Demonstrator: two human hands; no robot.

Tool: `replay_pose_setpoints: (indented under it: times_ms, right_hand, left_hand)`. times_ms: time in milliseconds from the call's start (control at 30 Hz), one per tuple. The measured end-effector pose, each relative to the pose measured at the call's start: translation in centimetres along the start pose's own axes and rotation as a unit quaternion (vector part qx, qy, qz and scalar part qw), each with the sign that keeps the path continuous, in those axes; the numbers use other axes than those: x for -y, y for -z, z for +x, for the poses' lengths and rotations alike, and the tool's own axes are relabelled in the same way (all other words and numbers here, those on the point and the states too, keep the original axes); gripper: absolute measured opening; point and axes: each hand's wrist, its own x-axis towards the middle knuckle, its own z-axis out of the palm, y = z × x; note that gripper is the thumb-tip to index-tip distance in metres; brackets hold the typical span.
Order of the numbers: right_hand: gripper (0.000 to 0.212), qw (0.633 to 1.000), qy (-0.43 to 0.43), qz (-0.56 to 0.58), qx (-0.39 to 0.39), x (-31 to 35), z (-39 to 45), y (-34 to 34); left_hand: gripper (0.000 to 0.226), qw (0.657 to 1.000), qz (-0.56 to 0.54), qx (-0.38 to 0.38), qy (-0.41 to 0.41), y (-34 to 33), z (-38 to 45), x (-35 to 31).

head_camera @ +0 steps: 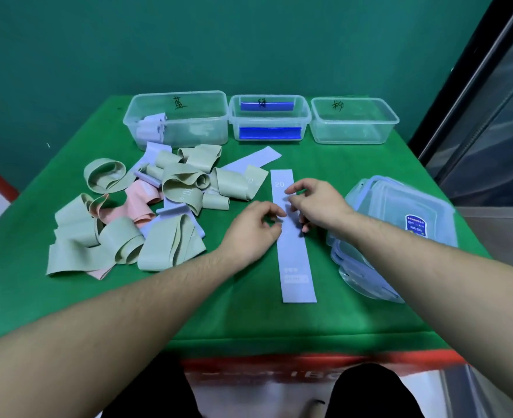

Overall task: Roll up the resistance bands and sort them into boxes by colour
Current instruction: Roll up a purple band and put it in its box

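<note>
A light blue resistance band (296,260) lies flat and lengthwise on the green table (249,315), marked "20" at its far end. My left hand (252,230) pinches its left edge near the middle with curled fingers. My right hand (318,203) is curled over the same stretch and pinches the band from the right. A loose pile of pale green bands (170,245), pink bands (137,203) and light blue ones lies to the left. At the back stand three clear boxes: the left box (201,128) holds rolled light blue bands (149,128), the middle box (306,117) shows dark blue strips (268,133), and the right box (354,132) is bare.
A stack of clear box lids (400,212) with blue clips sits at the right, close to my right forearm. Another light blue band (255,159) lies flat behind the pile. The table's front edge is red, and a green wall stands behind.
</note>
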Motion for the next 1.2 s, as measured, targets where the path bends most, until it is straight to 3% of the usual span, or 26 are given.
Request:
replay_pose_setpoints:
  times_ms: [333,433,600,733,933,1067,1200]
  right_hand:
    - [0.010,0.975,0.155,-0.159,0.026,-3.4,-9.7,-0.7]
    - [0.013,0.968,0.177,-0.175,0.005,-5.1,-11.9,-0.2]
    - [0.020,0.951,0.217,-0.219,0.025,-7.9,-14.5,0.8]
    - [0.019,0.944,0.219,-0.248,-0.001,-8.2,-14.7,0.4]
    - [0.011,0.929,0.255,-0.266,-0.033,-7.8,-15.5,-0.6]
    - [0.011,0.946,0.229,-0.230,-0.030,-7.5,-16.1,-1.1]
    - [0.013,0.976,0.163,-0.143,-0.022,-7.2,-16.1,-1.2]
  left_hand:
    - [0.026,0.993,-0.030,0.059,-0.095,0.2,-9.5,0.1]
    - [0.028,0.990,0.020,0.082,-0.115,0.4,-10.9,0.5]
    - [0.018,0.987,0.118,0.041,-0.104,-0.1,-11.6,-0.2]
    - [0.010,0.994,0.081,0.004,-0.068,-0.6,-12.0,-1.0]
    - [0.007,0.996,0.057,0.006,-0.065,-0.2,-13.0,-0.8]
    - [0.014,0.993,0.076,0.033,-0.087,0.0,-13.6,-0.4]
    - [0.016,0.997,0.061,0.025,-0.046,0.1,-13.3,-0.9]
